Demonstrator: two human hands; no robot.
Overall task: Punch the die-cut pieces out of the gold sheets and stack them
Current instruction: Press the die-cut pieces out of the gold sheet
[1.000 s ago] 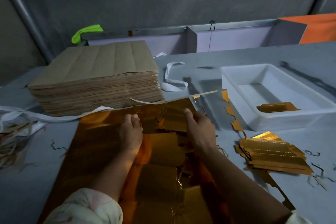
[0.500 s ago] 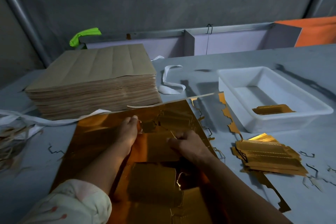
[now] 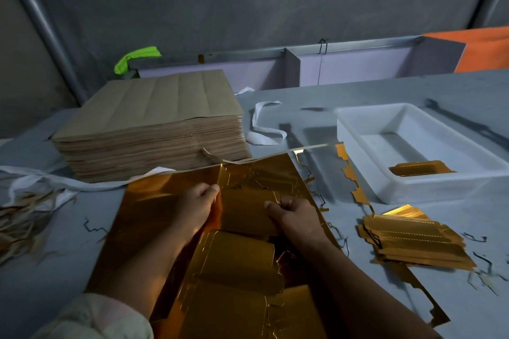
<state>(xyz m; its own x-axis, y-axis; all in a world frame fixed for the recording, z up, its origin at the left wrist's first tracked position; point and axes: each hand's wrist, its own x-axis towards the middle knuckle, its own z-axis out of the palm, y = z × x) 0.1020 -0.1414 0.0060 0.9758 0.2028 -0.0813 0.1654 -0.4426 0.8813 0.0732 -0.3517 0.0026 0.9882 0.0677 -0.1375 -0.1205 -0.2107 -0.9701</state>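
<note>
Head view looks down on both hands working at the middle of a gold sheet (image 3: pixel 154 209) that lies flat on the bench (image 3: pixel 413 88). The left hand (image 3: pixel 197 208) pinches the sheet between thumb and curled fingers, just beside a die-cut piece (image 3: pixel 245 212), and seems to be pinning the sheet while it lifts a little at that edge. The right hand (image 3: pixel 298 217) has its fingers curled round the piece's opposite edge and grips it. The piece sits between the two hands, partly raised and, as far as can be told, not yet free of the sheet.

The step in hand looks like tearing this piece loose. The next move calls for a steady pull by the right hand against the left hand's hold, so that the last nicks part without creasing the foil. The freed piece would then go to the right.

Nearer the person, more loosened gold shapes (image 3: pixel 237 259) curl up from the sheet. A jagged waste frame (image 3: pixel 355 184) runs along the sheet's right side. Beyond it, on the bench, lies the stack of punched pieces (image 3: pixel 413 242), somewhat fanned rather than squared. Behind that stands a white tray (image 3: pixel 366 118) with a few gold pieces in it. A brown paper stack (image 3: pixel 154 124) sits at the sheet's far edge, with a white strap (image 3: pixel 264 129) beside it and paper shreds (image 3: pixel 22 217) at far left.
</note>
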